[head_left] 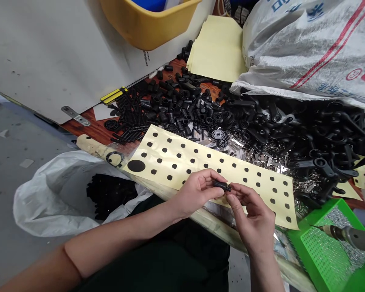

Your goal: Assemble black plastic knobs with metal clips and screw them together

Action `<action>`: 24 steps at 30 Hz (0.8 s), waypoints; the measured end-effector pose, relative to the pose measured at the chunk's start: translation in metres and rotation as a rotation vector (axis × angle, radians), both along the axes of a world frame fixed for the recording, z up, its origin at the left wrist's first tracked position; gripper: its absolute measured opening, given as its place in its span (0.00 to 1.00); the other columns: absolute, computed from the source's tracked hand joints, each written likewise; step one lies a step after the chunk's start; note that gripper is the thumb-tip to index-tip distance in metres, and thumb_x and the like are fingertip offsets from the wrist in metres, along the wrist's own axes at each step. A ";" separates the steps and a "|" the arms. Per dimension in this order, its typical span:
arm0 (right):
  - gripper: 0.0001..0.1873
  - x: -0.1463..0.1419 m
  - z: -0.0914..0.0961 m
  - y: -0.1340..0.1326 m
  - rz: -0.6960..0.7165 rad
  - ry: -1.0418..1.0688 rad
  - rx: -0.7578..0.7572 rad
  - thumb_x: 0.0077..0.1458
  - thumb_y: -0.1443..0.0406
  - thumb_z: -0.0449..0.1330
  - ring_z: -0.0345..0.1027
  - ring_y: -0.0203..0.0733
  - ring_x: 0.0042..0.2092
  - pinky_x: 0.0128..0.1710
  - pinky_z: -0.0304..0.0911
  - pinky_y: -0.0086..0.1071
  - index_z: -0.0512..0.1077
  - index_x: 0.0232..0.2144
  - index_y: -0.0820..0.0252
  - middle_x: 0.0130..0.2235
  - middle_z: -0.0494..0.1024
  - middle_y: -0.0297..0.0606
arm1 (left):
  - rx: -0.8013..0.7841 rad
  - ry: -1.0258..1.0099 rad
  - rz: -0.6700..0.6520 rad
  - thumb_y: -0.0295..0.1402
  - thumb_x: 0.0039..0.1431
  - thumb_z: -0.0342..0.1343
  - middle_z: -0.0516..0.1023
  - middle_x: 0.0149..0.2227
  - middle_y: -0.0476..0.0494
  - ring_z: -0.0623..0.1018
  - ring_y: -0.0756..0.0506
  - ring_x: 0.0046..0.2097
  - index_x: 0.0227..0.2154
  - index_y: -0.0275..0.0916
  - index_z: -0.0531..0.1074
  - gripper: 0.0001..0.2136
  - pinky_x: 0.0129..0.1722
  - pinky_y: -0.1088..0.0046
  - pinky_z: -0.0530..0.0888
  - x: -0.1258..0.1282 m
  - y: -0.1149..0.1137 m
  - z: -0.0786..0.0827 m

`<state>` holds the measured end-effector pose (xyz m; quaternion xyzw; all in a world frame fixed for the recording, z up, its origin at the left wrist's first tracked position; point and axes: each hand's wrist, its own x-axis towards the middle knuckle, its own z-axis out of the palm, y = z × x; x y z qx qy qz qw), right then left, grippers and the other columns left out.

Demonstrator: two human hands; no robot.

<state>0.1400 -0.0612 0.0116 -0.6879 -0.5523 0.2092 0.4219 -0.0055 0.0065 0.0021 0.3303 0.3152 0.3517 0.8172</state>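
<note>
My left hand is closed around a small black plastic cylinder, thumb and fingers pinching its sides. My right hand has its fingertips at the narrower right end of that cylinder; whether a separate small piece sits between them is too small to tell. Both hands hover over a pale yellow sheet printed with rows of black dots and one large black oval. Just behind the sheet lie heaps of loose black cylinders, ribbed black strips and small metal clips.
A green basket of small screws stands at right, a power screwdriver reaching over it. Black lever-like parts spill from a white woven sack. A yellow bin is behind; a white bag with black pieces hangs left.
</note>
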 end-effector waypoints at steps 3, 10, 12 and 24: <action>0.08 -0.001 0.000 0.001 -0.013 -0.057 0.038 0.53 0.62 0.64 0.76 0.38 0.32 0.34 0.74 0.32 0.77 0.36 0.59 0.34 0.82 0.39 | 0.008 -0.008 -0.006 0.22 0.48 0.60 0.76 0.31 0.49 0.75 0.51 0.35 0.31 0.35 0.73 0.07 0.39 0.75 0.70 0.000 0.000 0.000; 0.05 0.001 0.001 -0.001 -0.018 -0.119 0.074 0.54 0.63 0.63 0.76 0.39 0.33 0.35 0.73 0.32 0.77 0.34 0.57 0.33 0.81 0.37 | 0.006 -0.035 -0.010 0.23 0.49 0.60 0.76 0.32 0.47 0.75 0.51 0.35 0.33 0.35 0.74 0.07 0.37 0.75 0.70 0.000 -0.002 -0.002; 0.05 0.003 0.002 0.000 -0.009 -0.140 0.087 0.55 0.64 0.63 0.76 0.39 0.33 0.35 0.73 0.33 0.77 0.34 0.57 0.33 0.81 0.38 | 0.009 -0.042 -0.005 0.24 0.49 0.61 0.76 0.32 0.47 0.75 0.51 0.34 0.33 0.35 0.75 0.07 0.36 0.75 0.71 0.000 -0.002 -0.003; 0.04 -0.007 0.003 0.004 0.084 -0.440 0.247 0.56 0.70 0.59 0.72 0.34 0.26 0.29 0.68 0.27 0.72 0.33 0.58 0.28 0.79 0.34 | 0.043 0.015 0.003 0.22 0.49 0.58 0.76 0.30 0.48 0.75 0.52 0.32 0.31 0.33 0.73 0.05 0.34 0.76 0.72 0.002 -0.004 -0.003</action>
